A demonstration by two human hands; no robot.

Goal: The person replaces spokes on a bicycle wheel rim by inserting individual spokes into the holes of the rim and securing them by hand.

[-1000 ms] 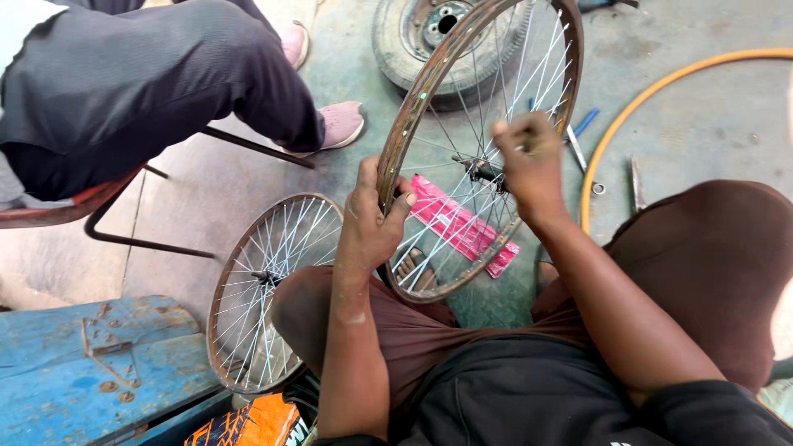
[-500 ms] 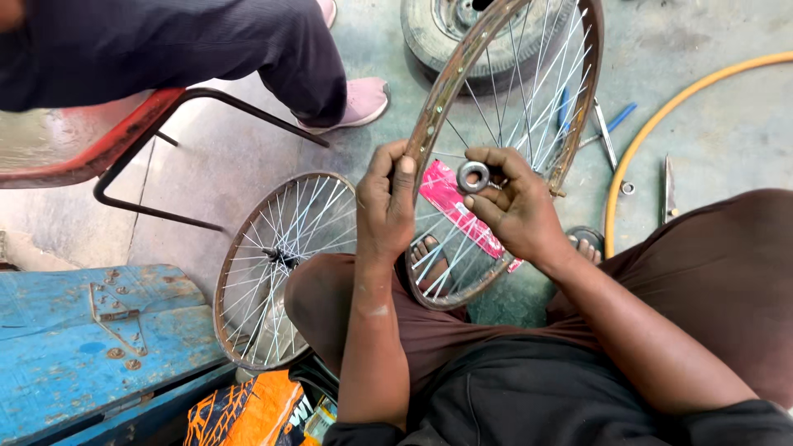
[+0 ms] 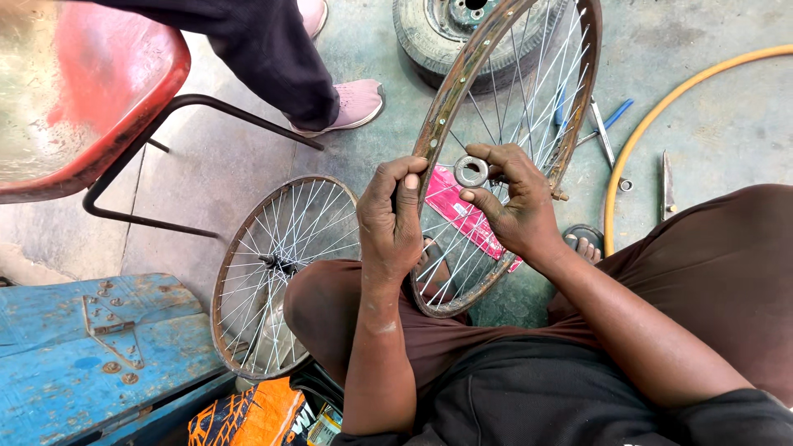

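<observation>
While the person sits with knees apart, a rusty spoked wheel rim (image 3: 450,107) stands upright between the legs, running from the centre of the frame up to the top edge. Near the middle, the left hand (image 3: 395,216) curls around the rim's brown, pitted edge, fingers closed on it and thumb laid flat along the metal. Just right of it, the right hand (image 3: 514,202) pinches a small grey metal ring (image 3: 471,171), round with a hole through it, between thumb below and fingertips above; the ring sits just inside the rim, among thin silvery spokes. Behind the spokes lies a flat pink packet (image 3: 462,213) on the concrete. Lower left, a second, smaller spoked wheel (image 3: 277,268) leans by a worn blue wooden box (image 3: 99,347). Farther off, upper right, a curved yellow hoop (image 3: 661,107) and blue-handled pliers (image 3: 607,124) lie on the floor; at upper left stands a red metal chair (image 3: 91,91).
</observation>
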